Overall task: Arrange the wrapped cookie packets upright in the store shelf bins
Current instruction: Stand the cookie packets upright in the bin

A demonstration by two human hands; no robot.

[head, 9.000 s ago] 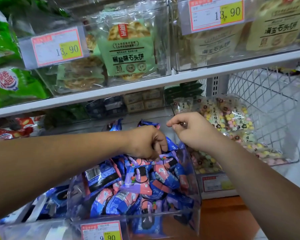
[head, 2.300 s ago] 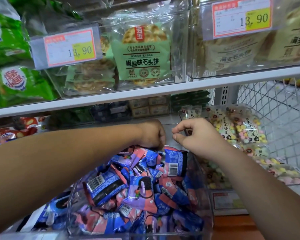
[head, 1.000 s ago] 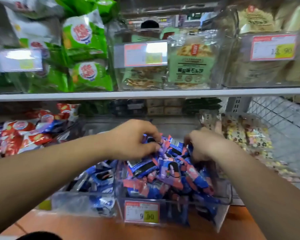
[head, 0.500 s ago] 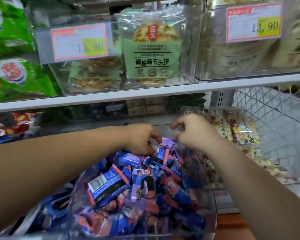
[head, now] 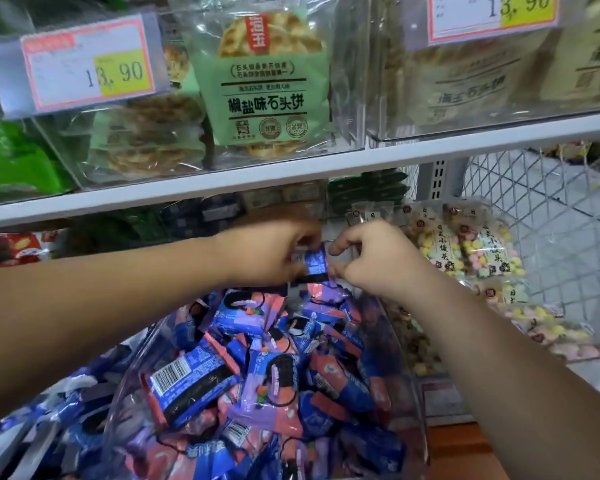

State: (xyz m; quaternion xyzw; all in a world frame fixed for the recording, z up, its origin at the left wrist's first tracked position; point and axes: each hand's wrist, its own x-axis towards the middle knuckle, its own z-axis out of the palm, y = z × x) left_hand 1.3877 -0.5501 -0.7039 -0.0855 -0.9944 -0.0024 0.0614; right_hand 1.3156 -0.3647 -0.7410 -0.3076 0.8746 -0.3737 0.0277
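**Held packet** (head: 315, 263): one blue wrapped cookie packet, above the back end of the clear bin (head: 407, 368). It stands nearly upright, its long axis close to vertical and its top leaning slightly left. A dark band marks its lower end.

**Left hand** (head: 267, 251): above the bin's back left, fingers curled round the left side of the held packet.

**Right hand** (head: 371, 261): above the bin's back right, forefinger and thumb bent in and pinching the packet's right edge. The other fingers are folded.

**Clear bin, contents**: a loose heap of cookie packets (head: 271, 368) in blue, pink and purple, lying at mixed angles and mostly flat or slanted. The barcode packet (head: 191, 379) lies at the front left of the heap, its long axis running left to right and rising toward the right, barcode end at the left.

**Left of the bin**: a neighbouring bin (head: 32, 427) of blue packets, blurred.

**Right of the bin**: bags of pastel sweets (head: 465, 251) stacked in another clear container, with wire mesh (head: 551, 220) beyond.

**Above the bin**: the white shelf edge (head: 291, 171). On that shelf is an upper clear bin holding a green flatbread bag (head: 267, 84) standing upright, with a price tag (head: 80, 64) reading 13.90 beside it to the left.
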